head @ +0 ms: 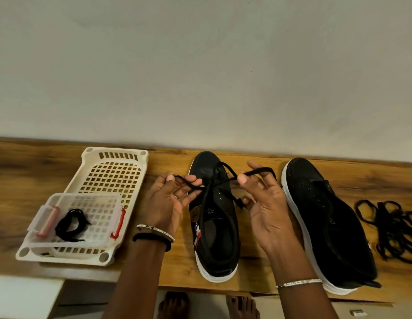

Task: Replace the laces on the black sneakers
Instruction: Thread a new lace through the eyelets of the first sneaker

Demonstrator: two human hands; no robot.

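While left hand (164, 204) and right hand (266, 208) pinch flat black lace (224, 166) | matte sneaker (205, 162) beneath

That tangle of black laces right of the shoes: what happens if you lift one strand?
Likely floppy: the tangle of laces lies in limp loops on the table. Strands cross, so it would probably rise as a dangling clump. Being thin cord, it is probably light and unlikely to roll.

Dim warm light, wide-angle edge distortion
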